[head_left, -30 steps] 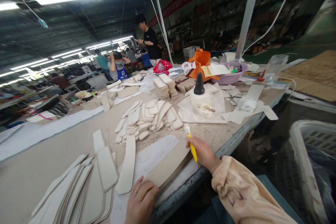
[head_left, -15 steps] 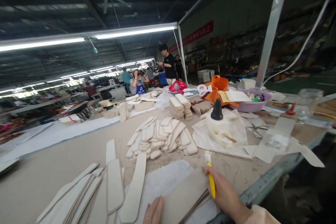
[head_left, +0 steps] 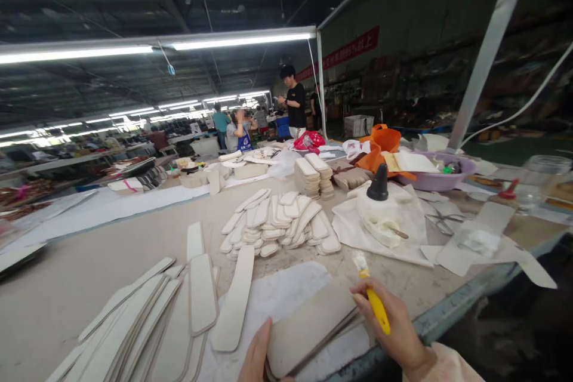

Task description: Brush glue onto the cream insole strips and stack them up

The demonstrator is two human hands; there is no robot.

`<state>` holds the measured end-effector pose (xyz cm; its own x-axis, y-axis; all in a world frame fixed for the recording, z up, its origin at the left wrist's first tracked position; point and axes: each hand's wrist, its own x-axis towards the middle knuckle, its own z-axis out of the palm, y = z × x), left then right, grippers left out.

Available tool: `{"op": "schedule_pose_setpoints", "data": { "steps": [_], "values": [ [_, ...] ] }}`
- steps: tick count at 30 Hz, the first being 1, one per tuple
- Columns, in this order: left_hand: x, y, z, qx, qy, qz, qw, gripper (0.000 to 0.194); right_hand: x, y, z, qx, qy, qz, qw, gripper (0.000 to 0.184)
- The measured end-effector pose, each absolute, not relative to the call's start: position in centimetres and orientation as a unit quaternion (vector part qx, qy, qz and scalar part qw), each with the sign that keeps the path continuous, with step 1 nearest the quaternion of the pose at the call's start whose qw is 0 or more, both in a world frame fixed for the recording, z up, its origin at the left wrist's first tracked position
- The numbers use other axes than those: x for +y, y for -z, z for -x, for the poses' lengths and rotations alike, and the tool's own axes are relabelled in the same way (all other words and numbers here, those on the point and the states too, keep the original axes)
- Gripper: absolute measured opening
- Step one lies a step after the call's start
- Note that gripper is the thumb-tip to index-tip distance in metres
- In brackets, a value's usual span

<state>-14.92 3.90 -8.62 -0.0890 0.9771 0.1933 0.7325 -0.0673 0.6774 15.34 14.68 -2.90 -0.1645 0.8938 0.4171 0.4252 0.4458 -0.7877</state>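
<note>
In my right hand (head_left: 394,319) is a brush with a yellow handle (head_left: 378,310) and whitish, coated bristles. Its bristles point away from me, above the table. The fingertips of this hand also meet the far right end of a small stack of long grey-beige panels (head_left: 308,331) with rounded corners. My left hand (head_left: 256,355) grips the near left end of the stack, partly cut off by the frame's lower edge. Under the panels lies a white sheet (head_left: 290,286). A pale loose strip (head_left: 235,301) rests left of them.
Fanned pale strips (head_left: 134,322) cover the near left. A heap of small rounded pieces (head_left: 282,221) sits beyond the sheet. Right of it stands a white container with a black cone top (head_left: 379,184), then scissors (head_left: 443,221) and a purple basin (head_left: 441,176). People work farther back.
The view has shifted slightly. My left hand has come round the near left end of the panels. In my right hand the brush now leans more, its handle end swung right.
</note>
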Motion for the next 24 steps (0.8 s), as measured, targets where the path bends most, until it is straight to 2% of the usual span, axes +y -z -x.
{"op": "schedule_pose_setpoints", "data": {
  "steps": [6, 10, 13, 19, 24],
  "values": [
    [3.2, 5.5, 14.1, 0.675, -0.334, -0.609, 0.249, 0.079, 12.1, 1.1, -12.6, -0.579, -0.431, 0.427, 0.546, 0.025],
    [3.2, 5.7, 14.1, 0.672, -0.340, -0.604, 0.261, 0.085, 10.3, 0.4, -8.8, -0.526, -0.603, 0.389, 0.457, 0.026],
    [3.1, 6.2, 14.2, 0.662, -0.351, -0.606, 0.266, 0.090, 9.4, 0.1, -6.2, -0.511, -0.678, 0.358, 0.388, 0.027],
    [3.2, 5.8, 14.1, 0.665, -0.355, -0.593, 0.282, 0.096, 9.5, 0.3, -3.5, -0.504, -0.703, 0.386, 0.320, 0.023],
    [3.4, 5.3, 14.0, 0.670, -0.348, -0.604, 0.255, 0.090, 10.8, 0.4, -4.3, -0.519, -0.637, 0.461, 0.336, 0.016]
  ]
}}
